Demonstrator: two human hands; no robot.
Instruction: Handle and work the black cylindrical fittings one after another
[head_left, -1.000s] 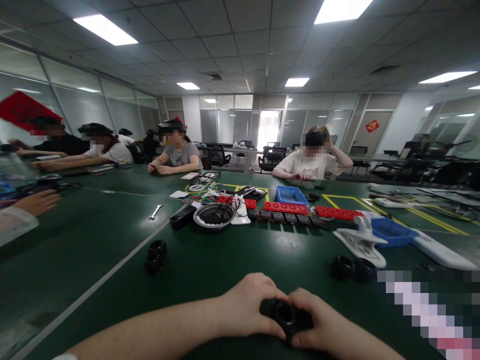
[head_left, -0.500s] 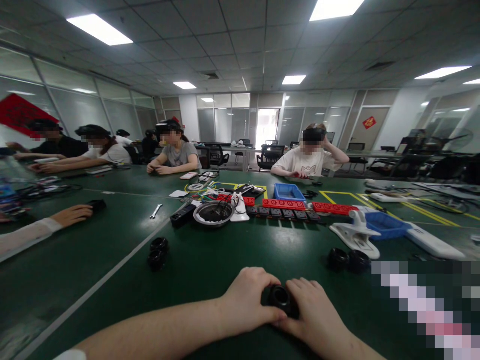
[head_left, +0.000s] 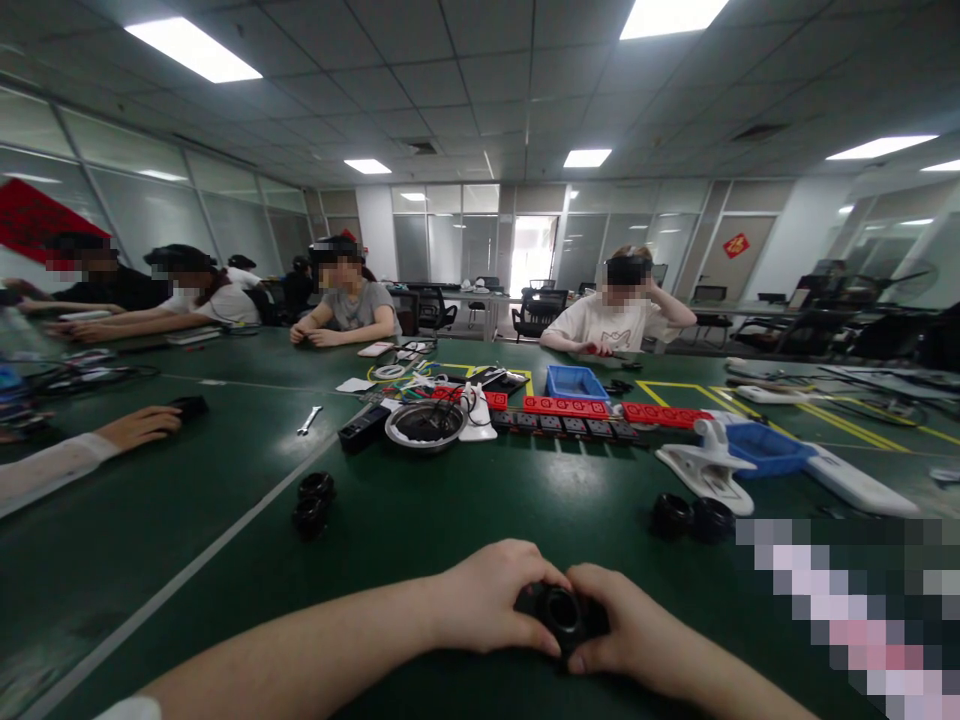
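Both hands meet at the front middle of the green table, around a black ring-shaped part point(head_left: 564, 608) with a round hole facing up towards me. My left hand point(head_left: 501, 600) grips its left side, thumb in front and fingers behind. From the right, my right hand point(head_left: 619, 622) holds the same part, its thumb at the near lower edge. Dark portions of it show beside the hole on both sides; the rest is hidden by my fingers. Beyond my left forearm lie two black round pieces point(head_left: 311, 503) touching each other. Two similar black pieces point(head_left: 691, 517) sit beyond my right hand.
Across the table point(head_left: 420, 515) run red power strips point(head_left: 566, 407), a metal bowl point(head_left: 425, 428) with black cable, blue trays point(head_left: 576, 382) and a white clip stand point(head_left: 709, 470). A wrench point(head_left: 308, 420) lies left. Another person's hand point(head_left: 141, 428) touches a black object; other people sit opposite.
My right hand has turned and drawn slightly down around the black part, its thumb now at the near edge. More of the part shows between my hands. The view has shifted slightly.
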